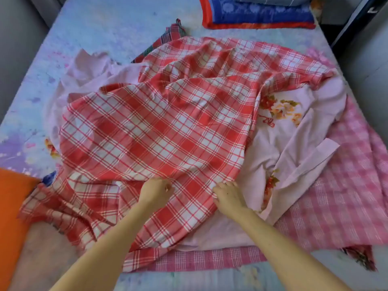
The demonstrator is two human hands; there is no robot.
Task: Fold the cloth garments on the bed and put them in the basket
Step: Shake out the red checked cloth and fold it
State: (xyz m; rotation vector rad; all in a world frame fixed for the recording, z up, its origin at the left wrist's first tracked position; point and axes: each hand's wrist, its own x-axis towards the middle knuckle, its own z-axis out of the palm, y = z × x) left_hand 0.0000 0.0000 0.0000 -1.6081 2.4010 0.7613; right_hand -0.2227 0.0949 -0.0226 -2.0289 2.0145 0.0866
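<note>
A large red and white checked cloth (159, 122) lies rumpled across the middle of the bed, on top of the other garments. My left hand (156, 191) is closed, pinching a fold of it near its front part. My right hand (227, 196) grips the same cloth at its right edge, fingers curled over the hem. Under it lies a pale pink cloth with flower prints (294, 131), and beneath that a pink checked cloth (340, 198) spreads to the right. A dark checked garment (168, 38) pokes out at the back.
The bed has a pale blue patterned sheet (94, 28). A blue and red pillow (260, 15) lies at the head. An orange object (10, 211) sits at the front left edge. Grey floor shows on both sides of the bed.
</note>
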